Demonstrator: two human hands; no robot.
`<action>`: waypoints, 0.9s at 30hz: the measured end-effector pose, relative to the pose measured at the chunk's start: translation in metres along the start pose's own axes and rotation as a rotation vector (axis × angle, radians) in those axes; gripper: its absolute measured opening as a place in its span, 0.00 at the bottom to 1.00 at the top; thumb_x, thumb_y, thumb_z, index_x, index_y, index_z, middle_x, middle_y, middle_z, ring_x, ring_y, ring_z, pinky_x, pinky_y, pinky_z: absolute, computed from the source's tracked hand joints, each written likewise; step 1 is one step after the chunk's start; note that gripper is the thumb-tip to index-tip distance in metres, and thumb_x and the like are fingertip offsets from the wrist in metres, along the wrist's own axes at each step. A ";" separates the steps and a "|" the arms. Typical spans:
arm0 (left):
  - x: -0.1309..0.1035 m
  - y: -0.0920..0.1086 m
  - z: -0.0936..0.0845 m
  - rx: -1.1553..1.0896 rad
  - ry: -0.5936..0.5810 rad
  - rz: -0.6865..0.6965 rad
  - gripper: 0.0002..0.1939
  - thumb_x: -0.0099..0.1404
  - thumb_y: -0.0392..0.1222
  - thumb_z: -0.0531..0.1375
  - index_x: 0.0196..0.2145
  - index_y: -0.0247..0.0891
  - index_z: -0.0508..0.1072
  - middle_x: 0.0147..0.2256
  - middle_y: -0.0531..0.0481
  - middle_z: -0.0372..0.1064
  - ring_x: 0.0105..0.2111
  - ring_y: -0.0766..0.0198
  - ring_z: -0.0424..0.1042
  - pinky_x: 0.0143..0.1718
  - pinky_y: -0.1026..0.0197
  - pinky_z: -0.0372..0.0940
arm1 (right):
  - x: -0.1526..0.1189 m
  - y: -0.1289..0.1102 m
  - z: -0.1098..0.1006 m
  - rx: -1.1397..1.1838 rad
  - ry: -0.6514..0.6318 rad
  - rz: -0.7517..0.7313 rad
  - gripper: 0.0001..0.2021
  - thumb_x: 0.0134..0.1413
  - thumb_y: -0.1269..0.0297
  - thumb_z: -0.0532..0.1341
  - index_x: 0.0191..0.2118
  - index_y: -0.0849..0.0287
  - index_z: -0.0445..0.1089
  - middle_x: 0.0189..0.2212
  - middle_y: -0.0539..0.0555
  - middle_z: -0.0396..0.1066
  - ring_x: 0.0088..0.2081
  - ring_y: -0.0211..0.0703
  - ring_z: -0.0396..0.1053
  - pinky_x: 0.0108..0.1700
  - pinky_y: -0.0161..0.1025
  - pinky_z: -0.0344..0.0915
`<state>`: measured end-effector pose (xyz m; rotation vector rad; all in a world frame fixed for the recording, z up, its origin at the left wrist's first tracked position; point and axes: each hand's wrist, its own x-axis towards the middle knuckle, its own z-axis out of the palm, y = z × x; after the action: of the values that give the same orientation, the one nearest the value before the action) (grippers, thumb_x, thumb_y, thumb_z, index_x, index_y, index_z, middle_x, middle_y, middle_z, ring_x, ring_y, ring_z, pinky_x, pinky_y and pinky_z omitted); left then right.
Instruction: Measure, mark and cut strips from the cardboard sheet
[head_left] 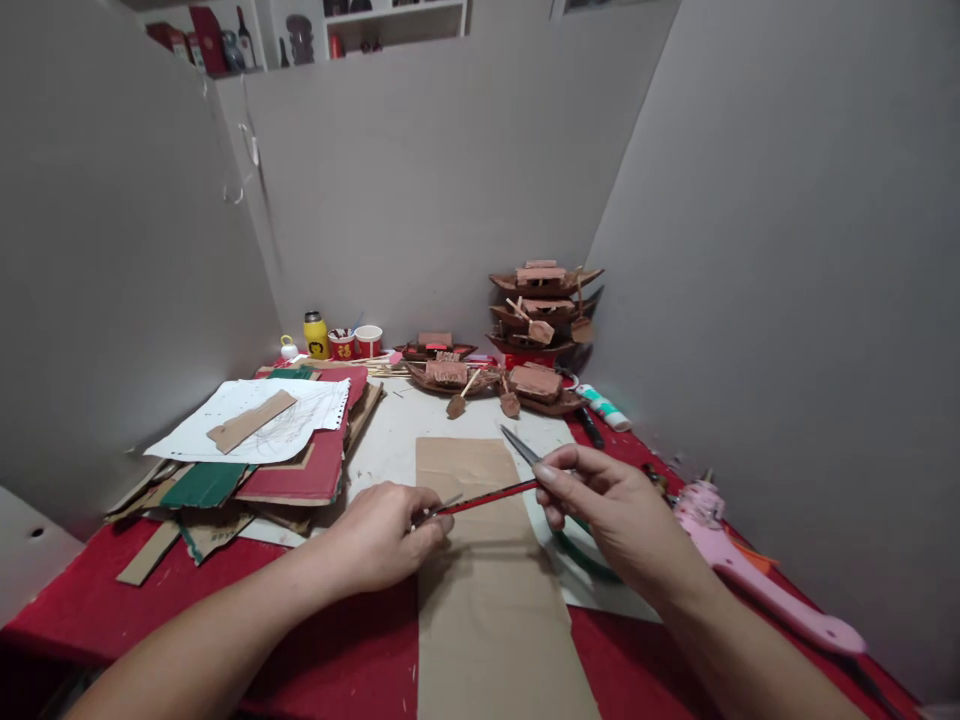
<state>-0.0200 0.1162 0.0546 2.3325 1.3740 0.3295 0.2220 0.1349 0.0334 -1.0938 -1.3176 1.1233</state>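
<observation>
My left hand [394, 535] is closed on a red-and-black pencil [491, 497] that slants up to the right. A thin grey sliver [452, 501] also sticks out of its fingers; I cannot make out what it is. In my right hand [600, 490] is a pair of scissors [519, 443], blades together and pointing up to the left, with part of a green handle below the palm. The pencil's far end meets the right fingertips. Beneath both hands lies a long strip of brown cardboard [487, 620], its near end cut off by the picture's edge.
Cardboard pieces and a drawn-on white sheet [315, 430] are piled at left. Several brown model boats [544, 285] stand stacked at the back, others [446, 375] on the table. A pink glue gun [780, 605] lies right, against the grey wall. Paper cups [368, 341] stand behind.
</observation>
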 end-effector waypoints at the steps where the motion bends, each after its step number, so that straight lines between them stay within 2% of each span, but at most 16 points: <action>1: -0.001 0.001 -0.001 -0.036 -0.016 0.006 0.14 0.68 0.45 0.51 0.28 0.40 0.69 0.25 0.53 0.70 0.25 0.64 0.66 0.25 0.65 0.53 | 0.000 0.000 0.000 -0.004 -0.007 0.001 0.21 0.42 0.46 0.71 0.27 0.59 0.68 0.19 0.48 0.69 0.19 0.33 0.64 0.24 0.31 0.59; 7: -0.004 0.004 -0.009 -0.042 -0.051 0.002 0.13 0.68 0.42 0.51 0.26 0.39 0.68 0.23 0.53 0.67 0.23 0.65 0.63 0.23 0.65 0.51 | 0.003 -0.006 -0.005 -0.080 -0.122 0.022 0.20 0.43 0.46 0.70 0.27 0.59 0.68 0.19 0.48 0.67 0.20 0.34 0.63 0.24 0.33 0.60; 11: -0.006 0.004 -0.007 -0.010 -0.054 0.013 0.12 0.67 0.41 0.52 0.28 0.39 0.70 0.23 0.51 0.68 0.22 0.65 0.64 0.23 0.64 0.51 | 0.003 -0.004 -0.011 -0.329 -0.234 -0.021 0.15 0.49 0.50 0.66 0.29 0.59 0.71 0.22 0.50 0.70 0.23 0.37 0.65 0.26 0.34 0.61; 14: -0.007 0.002 -0.003 0.009 -0.066 0.026 0.12 0.67 0.41 0.52 0.30 0.39 0.72 0.26 0.49 0.72 0.24 0.63 0.67 0.24 0.64 0.52 | 0.001 0.001 -0.013 -0.626 -0.389 -0.140 0.10 0.56 0.56 0.61 0.35 0.57 0.74 0.30 0.53 0.75 0.31 0.42 0.71 0.32 0.35 0.65; 16: -0.006 0.001 0.000 0.033 -0.066 0.028 0.12 0.66 0.41 0.52 0.31 0.39 0.73 0.27 0.47 0.73 0.25 0.61 0.68 0.24 0.63 0.51 | -0.002 0.006 -0.012 -0.837 -0.449 -0.251 0.09 0.58 0.59 0.59 0.39 0.56 0.74 0.33 0.54 0.76 0.33 0.44 0.72 0.34 0.36 0.65; 20: -0.005 0.000 0.003 0.076 -0.058 0.025 0.12 0.66 0.41 0.52 0.32 0.39 0.75 0.28 0.44 0.75 0.25 0.58 0.70 0.24 0.62 0.52 | -0.008 0.011 -0.005 -1.155 -0.431 -0.477 0.10 0.62 0.61 0.55 0.42 0.54 0.74 0.33 0.55 0.76 0.32 0.44 0.71 0.34 0.37 0.63; 24: -0.005 0.002 0.003 0.087 -0.067 0.030 0.12 0.66 0.41 0.52 0.32 0.39 0.75 0.28 0.44 0.75 0.26 0.58 0.71 0.24 0.62 0.52 | -0.016 0.013 0.009 -1.274 -0.450 -0.597 0.11 0.64 0.65 0.53 0.40 0.55 0.73 0.31 0.55 0.74 0.32 0.46 0.70 0.34 0.38 0.61; 27: -0.005 0.004 0.002 0.072 -0.076 0.012 0.11 0.64 0.42 0.54 0.31 0.39 0.76 0.28 0.44 0.76 0.27 0.58 0.71 0.25 0.62 0.53 | -0.020 0.016 0.017 -1.262 -0.496 -0.585 0.10 0.62 0.71 0.53 0.39 0.57 0.72 0.30 0.55 0.73 0.32 0.46 0.70 0.34 0.38 0.60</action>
<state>-0.0182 0.1097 0.0549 2.3867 1.3566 0.1959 0.2059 0.1173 0.0140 -1.1204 -2.6700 -0.0141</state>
